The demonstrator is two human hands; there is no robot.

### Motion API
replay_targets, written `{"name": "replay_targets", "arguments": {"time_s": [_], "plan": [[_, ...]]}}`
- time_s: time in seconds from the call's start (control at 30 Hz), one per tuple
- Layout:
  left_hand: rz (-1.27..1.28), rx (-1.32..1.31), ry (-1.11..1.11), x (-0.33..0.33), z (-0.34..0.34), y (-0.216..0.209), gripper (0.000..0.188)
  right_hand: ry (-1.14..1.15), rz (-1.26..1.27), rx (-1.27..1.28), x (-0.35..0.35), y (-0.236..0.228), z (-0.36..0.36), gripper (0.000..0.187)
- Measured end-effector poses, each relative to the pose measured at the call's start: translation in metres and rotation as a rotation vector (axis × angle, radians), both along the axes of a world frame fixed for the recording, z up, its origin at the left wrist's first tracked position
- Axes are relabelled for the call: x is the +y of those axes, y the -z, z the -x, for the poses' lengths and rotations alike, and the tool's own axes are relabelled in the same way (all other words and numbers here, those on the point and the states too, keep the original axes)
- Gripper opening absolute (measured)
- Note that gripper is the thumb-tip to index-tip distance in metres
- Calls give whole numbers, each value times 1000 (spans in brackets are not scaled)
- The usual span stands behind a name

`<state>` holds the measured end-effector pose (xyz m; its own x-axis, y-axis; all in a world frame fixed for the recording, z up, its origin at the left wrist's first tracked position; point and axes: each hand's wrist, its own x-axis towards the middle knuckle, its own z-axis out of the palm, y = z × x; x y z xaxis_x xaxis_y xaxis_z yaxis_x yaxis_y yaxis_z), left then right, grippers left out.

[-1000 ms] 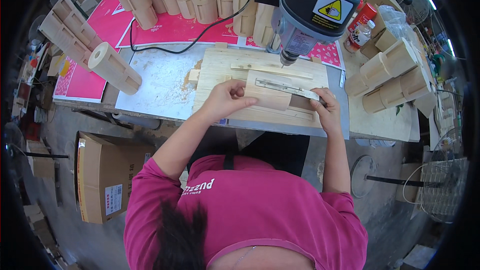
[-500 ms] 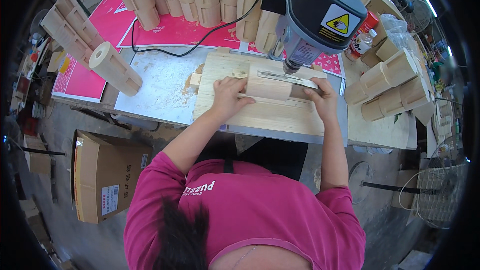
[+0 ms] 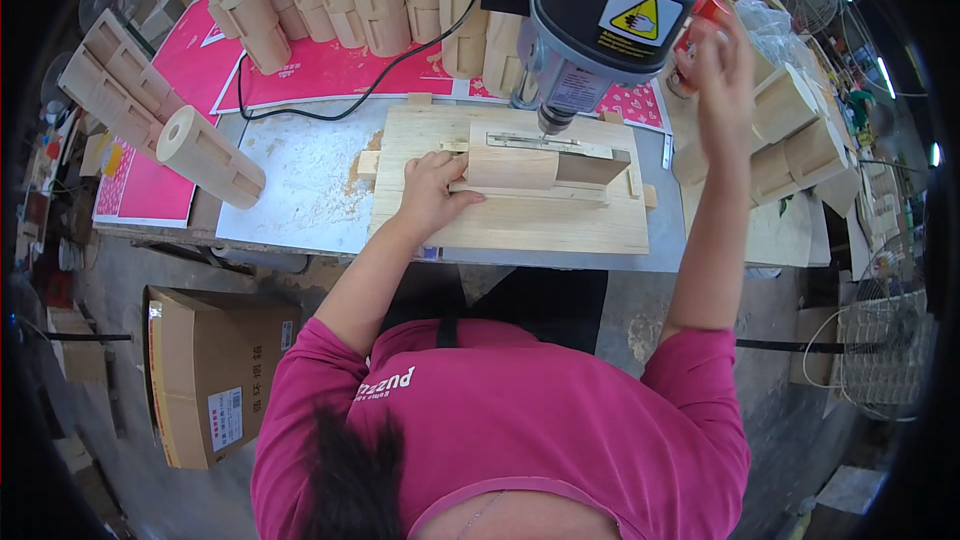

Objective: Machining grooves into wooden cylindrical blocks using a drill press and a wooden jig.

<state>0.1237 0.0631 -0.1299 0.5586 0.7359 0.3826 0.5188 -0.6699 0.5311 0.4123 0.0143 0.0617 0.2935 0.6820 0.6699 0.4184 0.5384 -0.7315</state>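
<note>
A pale wooden piece (image 3: pixel 513 169) lies lengthwise on a light wooden board (image 3: pixel 545 232) under the drill press (image 3: pixel 605 15). My left hand (image 3: pixel 432 195) grips its left end, thumb along the front and fingers behind. A narrow metal strip (image 3: pixel 530 144) runs along its top, just below the drill chuck (image 3: pixel 555 120). At its right end is a grey-brown flat piece (image 3: pixel 590 169). My right hand (image 3: pixel 722 65) is raised right of the drill press, in front of a red-labelled bottle (image 3: pixel 682 80) and a red-topped container (image 3: pixel 712 8). Its fingers are smeared by motion.
Slotted wooden cylinders stand in stacks (image 3: pixel 375 0) at the back, with more at the left (image 3: pixel 210 155) and right (image 3: pixel 800 150). A black cable (image 3: pixel 350 112) crosses the table to the drill press. A cardboard box (image 3: pixel 215 370) stands on the floor at the left.
My right hand has left the right end of the wooden piece and risen to the drill press's right side. My left hand stays on the left end. The whole view has shifted slightly.
</note>
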Motion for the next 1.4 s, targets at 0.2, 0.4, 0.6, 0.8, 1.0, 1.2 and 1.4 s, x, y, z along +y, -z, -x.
{"name": "replay_targets", "arguments": {"time_s": [0.2,0.4,0.6,0.8,1.0,1.2,1.4], "plan": [[-24,-61,-5,-1,-5,-3,36,257,-27,-516,46,-41,-1,35],[-24,-74,-22,-2,-3,-1,36,560,75,-689,-29,-32,42,22],[8,2,5,1,-2,0,49,443,-47,-451,-66,40,62,12],[-46,-33,6,1,-2,1,51,358,-128,-357,-44,116,57,12],[11,-52,-27,-2,-4,-3,33,336,-182,-419,-52,86,48,7],[-48,10,6,-2,-16,-6,48,394,-52,-383,9,-37,25,23],[-47,-23,50,-8,-37,-3,41,431,179,-465,50,-45,-3,32]]}}
